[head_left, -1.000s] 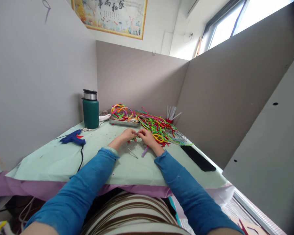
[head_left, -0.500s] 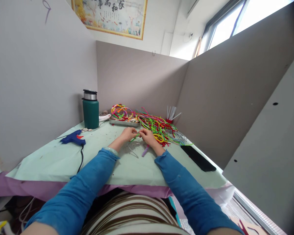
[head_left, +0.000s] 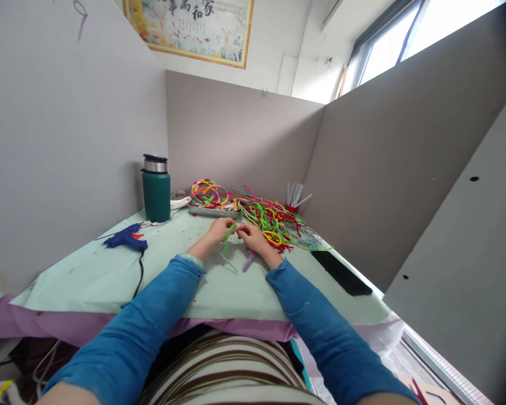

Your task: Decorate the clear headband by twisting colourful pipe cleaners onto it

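My left hand point(head_left: 221, 229) is closed in a pinch on a green pipe cleaner point(head_left: 227, 241), whose end hangs down below the fingers. Close beside it, my right hand point(head_left: 251, 235) pinches too, its fingertips almost meeting the left ones; what it grips, if anything, is too small to tell. A thin grey wire point(head_left: 229, 263) runs down onto the tabletop below the hands. Under my right wrist lies a purple fuzzy piece point(head_left: 248, 261), partly hidden by the hand.
A heap of coloured pipe cleaners point(head_left: 274, 216) lies behind my right hand, beside a metal tray point(head_left: 215, 213). A green bottle point(head_left: 156, 194) and blue glue gun point(head_left: 127, 238) are on the left. At right are a black flat object point(head_left: 341, 273) and glue sticks point(head_left: 296, 195).
The green pipe cleaner has swung to hang more upright below my left fingers. My right hand has shifted slightly left, and the purple piece has moved a little.
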Available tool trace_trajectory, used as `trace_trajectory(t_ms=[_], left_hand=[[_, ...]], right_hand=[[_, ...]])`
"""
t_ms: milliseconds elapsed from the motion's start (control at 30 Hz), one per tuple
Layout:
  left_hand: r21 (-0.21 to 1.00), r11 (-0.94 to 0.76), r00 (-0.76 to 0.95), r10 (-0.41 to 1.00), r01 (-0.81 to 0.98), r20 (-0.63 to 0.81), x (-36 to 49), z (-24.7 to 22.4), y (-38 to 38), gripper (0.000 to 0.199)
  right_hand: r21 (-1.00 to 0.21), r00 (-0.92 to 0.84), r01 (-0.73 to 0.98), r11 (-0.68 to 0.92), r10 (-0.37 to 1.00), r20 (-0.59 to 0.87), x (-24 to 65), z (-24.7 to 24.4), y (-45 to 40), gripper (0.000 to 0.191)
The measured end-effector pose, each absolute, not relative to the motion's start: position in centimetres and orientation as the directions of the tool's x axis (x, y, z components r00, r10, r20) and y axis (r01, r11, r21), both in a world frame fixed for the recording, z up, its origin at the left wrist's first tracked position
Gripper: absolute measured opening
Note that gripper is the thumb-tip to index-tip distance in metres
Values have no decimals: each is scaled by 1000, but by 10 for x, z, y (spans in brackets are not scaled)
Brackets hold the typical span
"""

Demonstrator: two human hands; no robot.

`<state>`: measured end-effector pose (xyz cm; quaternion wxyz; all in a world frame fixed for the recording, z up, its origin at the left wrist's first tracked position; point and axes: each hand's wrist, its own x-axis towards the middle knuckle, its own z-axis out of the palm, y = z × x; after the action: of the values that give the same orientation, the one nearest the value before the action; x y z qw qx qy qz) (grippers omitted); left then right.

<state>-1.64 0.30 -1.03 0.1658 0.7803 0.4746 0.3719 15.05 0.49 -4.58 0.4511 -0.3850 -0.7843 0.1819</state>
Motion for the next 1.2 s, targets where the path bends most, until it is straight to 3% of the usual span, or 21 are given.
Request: trace_trajectory(t_ms=[500,700,867,1200], left_hand=[[639,-447,294,894,626,337,-14,-10,-3,32],[577,-431,306,902,694,305,-14,-5,-4,45],[512,-433,334,901,742,278,-15,-1,-7,40],[506,-426,316,903,750,292,-13,-8,-1,34]], right_hand=[[-585,-304,491,646,756,580,149,-48,5,14],[-561,-306,510,652,747,590,149,-49,6,11],[-552,-305,532,641,754,582,148,-48,3,14],[-552,-322,540,635,762,561,146,-46,0,18]])
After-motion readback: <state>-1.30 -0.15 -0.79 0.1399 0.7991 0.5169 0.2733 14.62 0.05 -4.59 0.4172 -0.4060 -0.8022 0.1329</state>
